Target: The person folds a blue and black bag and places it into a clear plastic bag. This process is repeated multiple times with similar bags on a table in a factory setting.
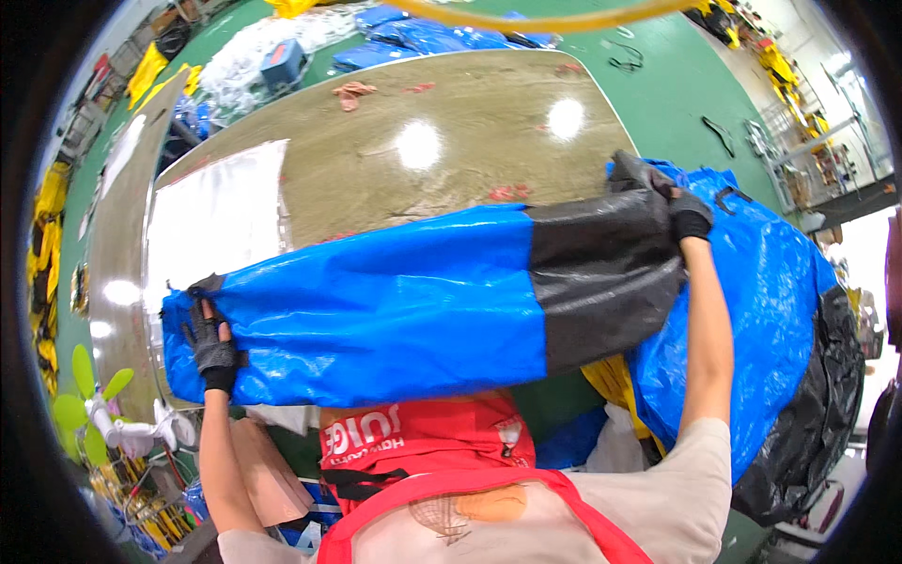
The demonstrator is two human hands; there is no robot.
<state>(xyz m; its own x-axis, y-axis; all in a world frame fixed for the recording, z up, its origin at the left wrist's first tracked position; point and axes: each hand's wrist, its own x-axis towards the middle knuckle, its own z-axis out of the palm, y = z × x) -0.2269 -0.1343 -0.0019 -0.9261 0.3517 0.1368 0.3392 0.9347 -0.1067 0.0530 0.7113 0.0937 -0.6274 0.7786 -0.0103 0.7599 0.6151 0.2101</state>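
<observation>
Blue-and-black glossy tarpaulin sheet (pixel 395 310) stretched above the brown counter (pixel 451 141).
Left hand (pixel 212 346) and right hand (pixel 689 216), gloved, fingers clamped on its opposite ends.

Both hands (pixel 211 343) (pixel 689 214) stretch blue-black sheet (pixel 423 301) over table (pixel 451 141).

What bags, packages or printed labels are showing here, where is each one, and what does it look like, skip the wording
Blue and black bag: long woven plastic sack stretched across the table edge, left hand and right hand gripping its ends.
Second blue bag: bulky, at the right, partly under the first bag, black part lower down.
Red bag: below the stretched sack, white print on it.
Blue packages: flat pile beyond the table's far edge.
</observation>
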